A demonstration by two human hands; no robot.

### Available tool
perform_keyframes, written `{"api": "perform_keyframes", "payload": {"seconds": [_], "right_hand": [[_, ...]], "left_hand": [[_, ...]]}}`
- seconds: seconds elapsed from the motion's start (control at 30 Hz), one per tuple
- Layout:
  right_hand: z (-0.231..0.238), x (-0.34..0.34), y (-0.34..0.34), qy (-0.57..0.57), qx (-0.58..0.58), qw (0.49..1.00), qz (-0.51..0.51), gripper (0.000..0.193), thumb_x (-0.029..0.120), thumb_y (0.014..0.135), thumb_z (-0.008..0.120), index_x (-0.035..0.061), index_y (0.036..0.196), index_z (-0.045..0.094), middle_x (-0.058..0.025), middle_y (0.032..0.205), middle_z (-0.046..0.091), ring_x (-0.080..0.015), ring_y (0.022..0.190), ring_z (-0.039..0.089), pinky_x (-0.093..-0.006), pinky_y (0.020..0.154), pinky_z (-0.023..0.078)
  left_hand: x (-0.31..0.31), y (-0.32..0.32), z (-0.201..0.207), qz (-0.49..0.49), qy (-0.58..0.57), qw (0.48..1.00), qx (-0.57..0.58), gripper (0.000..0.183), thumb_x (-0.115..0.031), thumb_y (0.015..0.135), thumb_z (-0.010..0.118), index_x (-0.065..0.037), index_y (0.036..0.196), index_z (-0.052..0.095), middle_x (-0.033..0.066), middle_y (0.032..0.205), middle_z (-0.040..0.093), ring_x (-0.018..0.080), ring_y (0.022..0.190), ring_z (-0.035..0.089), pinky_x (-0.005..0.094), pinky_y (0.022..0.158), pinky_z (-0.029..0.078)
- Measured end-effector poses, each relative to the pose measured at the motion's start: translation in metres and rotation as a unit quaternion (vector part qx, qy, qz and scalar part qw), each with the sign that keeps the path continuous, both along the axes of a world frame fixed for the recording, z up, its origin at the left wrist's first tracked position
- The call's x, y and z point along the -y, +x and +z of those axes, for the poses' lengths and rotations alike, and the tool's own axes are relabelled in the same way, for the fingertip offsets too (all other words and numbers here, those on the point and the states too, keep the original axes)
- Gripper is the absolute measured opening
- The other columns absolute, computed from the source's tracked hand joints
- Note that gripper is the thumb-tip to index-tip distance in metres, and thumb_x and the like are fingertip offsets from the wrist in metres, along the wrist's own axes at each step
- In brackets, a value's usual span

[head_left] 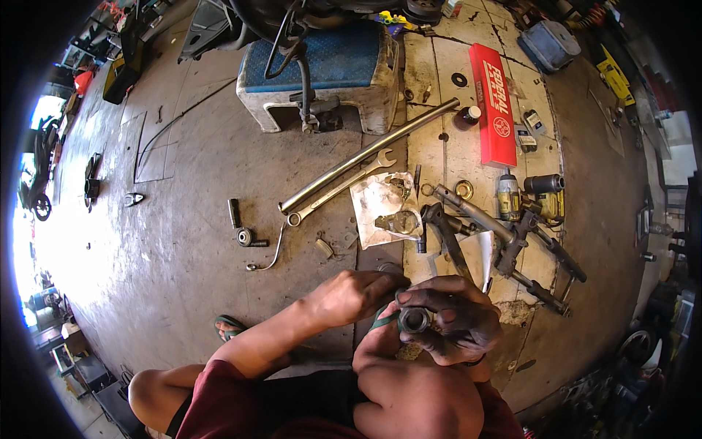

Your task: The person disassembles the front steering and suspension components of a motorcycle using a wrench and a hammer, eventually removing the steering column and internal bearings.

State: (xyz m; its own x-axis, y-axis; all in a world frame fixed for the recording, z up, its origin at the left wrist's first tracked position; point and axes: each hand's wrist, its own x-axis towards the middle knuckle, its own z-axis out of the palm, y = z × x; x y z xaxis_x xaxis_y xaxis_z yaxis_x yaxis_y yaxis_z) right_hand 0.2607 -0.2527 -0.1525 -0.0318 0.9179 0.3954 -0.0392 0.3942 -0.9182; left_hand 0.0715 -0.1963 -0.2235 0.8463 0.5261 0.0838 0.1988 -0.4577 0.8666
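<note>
My right hand (462,320) is closed round a hollow metal cylindrical part (414,320), its round open end turned up toward me. Dark grime covers the fingers. My left hand (351,296) is just beside it, fingers pinched together near the part's far side; what they hold is dark and hidden. Ahead of the hands is a clear plastic packet (382,211) with a gasket-like piece in it. A long combination wrench (344,189) and a shiny metal pipe (365,156) lie side by side beyond, slanting up to the right.
A ratchet (244,234) lies on the floor at left. Forked metal tubing (512,249) and a yellow power tool (507,196) are to the right. Farther off are a long red box (491,102), a dark bottle (466,118) and a blue-topped step stool (322,62) beneath hanging machine parts.
</note>
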Motion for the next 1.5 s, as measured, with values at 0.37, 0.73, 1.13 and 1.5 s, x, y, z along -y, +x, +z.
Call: {"api": "perform_keyframes", "payload": {"seconds": [0.37,0.73,1.13,1.5], "right_hand": [[0.0,0.003,0.007,-0.001,0.021,0.999,-0.05,0.044,-0.004,0.069,0.078,0.0005,0.109,0.061,-0.0225,0.1,0.065,-0.0295,0.093,0.066,-0.034,0.08,0.053],[0.0,0.0,0.018,0.006,0.018,0.999,-0.041,0.053,-0.005,0.074,0.074,0.0088,0.12,0.05,-0.0255,0.101,0.059,-0.0345,0.095,0.065,-0.0383,0.067,0.06],[-0.015,0.002,0.026,0.023,0.085,0.991,-0.099,0.028,-0.002,0.077,0.072,0.0006,0.102,0.06,-0.0247,0.111,0.06,-0.0307,0.096,0.064,-0.0352,0.073,0.054],[-0.028,-0.004,0.028,0.119,0.078,0.973,-0.183,0.042,0.003,0.08,0.071,0.0023,0.117,0.051,-0.0147,0.108,0.061,-0.0308,0.099,0.06,-0.0396,0.082,0.049]], "left_hand": [[-0.003,0.014,-0.001,-0.029,-0.063,0.997,0.025,0.055,-0.01,0.081,0.066,0.001,0.129,0.043,0.0216,0.109,0.06,0.04,0.094,0.062,0.0424,0.078,0.053],[-0.01,0.034,-0.003,-0.056,-0.046,0.995,0.074,0.067,-0.005,0.072,0.07,0.0,0.132,0.042,0.0227,0.123,0.053,0.0412,0.111,0.054,0.0427,0.09,0.049],[-0.026,0.051,-0.025,-0.067,0.04,0.996,0.042,0.064,-0.005,0.069,0.073,0.0,0.126,0.046,0.0215,0.131,0.048,0.0393,0.117,0.051,0.0412,0.099,0.043],[-0.021,0.081,-0.067,0.105,0.003,0.98,0.169,0.03,-0.013,0.073,0.075,-0.001,0.097,0.061,0.0119,0.088,0.063,0.0236,0.078,0.063,0.0348,0.071,0.052]]}}
